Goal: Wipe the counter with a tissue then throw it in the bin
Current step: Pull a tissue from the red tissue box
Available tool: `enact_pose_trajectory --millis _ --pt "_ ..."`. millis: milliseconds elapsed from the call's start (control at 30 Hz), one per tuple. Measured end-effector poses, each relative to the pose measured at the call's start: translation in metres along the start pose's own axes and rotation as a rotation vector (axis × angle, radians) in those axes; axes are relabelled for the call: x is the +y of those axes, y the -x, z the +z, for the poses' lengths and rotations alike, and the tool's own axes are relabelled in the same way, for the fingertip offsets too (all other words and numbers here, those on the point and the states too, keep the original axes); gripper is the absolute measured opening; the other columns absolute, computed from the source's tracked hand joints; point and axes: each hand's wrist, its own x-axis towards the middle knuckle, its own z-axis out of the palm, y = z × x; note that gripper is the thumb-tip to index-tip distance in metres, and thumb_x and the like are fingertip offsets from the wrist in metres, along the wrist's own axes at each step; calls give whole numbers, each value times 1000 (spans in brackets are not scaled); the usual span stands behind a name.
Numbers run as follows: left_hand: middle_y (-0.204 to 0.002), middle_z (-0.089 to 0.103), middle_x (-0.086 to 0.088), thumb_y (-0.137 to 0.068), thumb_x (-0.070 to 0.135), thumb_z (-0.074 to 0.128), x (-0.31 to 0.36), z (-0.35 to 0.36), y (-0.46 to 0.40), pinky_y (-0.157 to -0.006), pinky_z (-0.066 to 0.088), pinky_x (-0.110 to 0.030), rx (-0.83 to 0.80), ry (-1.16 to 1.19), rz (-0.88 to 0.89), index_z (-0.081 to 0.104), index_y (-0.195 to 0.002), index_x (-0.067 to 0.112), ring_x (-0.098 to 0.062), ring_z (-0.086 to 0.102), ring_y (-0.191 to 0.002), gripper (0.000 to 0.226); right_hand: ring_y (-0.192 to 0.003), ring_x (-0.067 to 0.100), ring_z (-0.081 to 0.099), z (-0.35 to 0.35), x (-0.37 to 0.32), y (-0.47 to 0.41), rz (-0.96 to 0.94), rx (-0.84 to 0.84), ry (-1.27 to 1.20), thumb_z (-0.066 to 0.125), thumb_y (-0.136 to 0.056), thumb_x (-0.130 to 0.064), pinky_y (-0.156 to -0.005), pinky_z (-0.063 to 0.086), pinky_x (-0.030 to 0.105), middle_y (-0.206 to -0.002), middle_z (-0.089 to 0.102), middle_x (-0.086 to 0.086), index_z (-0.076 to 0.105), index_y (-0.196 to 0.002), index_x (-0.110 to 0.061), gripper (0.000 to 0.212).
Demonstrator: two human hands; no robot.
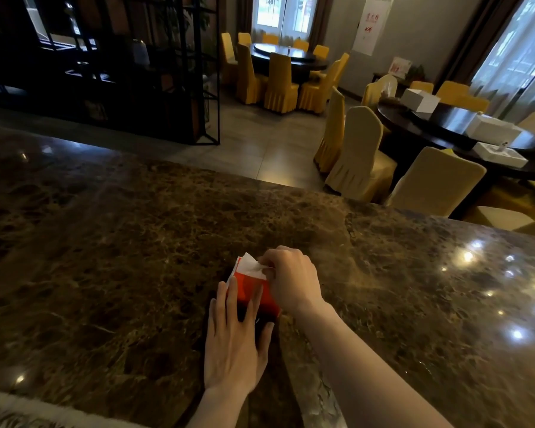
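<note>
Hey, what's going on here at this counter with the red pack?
A person stands at a dark marble counter and is taking a tissue out of a red tissue pack. The left hand lies flat on the pack and holds it down, while the right hand pinches the white tissue sticking out of its far end. The tissue is only partly out, so no wiping has begun. No bin is in view. Beyond the counter is a dining room with covered chairs around dark round tables.

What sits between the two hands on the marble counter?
Head view: the red tissue box lies between them. The left hand rests flat on its near side, the right hand pinches the white tissue at its top.
</note>
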Motion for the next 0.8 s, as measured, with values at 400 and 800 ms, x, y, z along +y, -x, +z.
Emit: enact_pose_trajectory --millis 400,800 --pt "-173 -17 -18 -97 71 8 2 -1 1 -128 19 -56 -15 -12 46 -20 -159 42 -36 -13 -159 73 -88 20 65 -23 0 -7 -5 200 -81 62 -93 1 -68 59 41 -107 67 0 73 -105 -18 25" --pt "-174 -11 -13 -91 73 5 0 -7 1 -128 20 -56 -31 57 32 -3 -163 42 -37 -5 -160 78 -96 11 63 -68 31 -7 357 435 -565 62 -99 -14 -77 56 30 -107 68 -4 75 -108 -23 18"
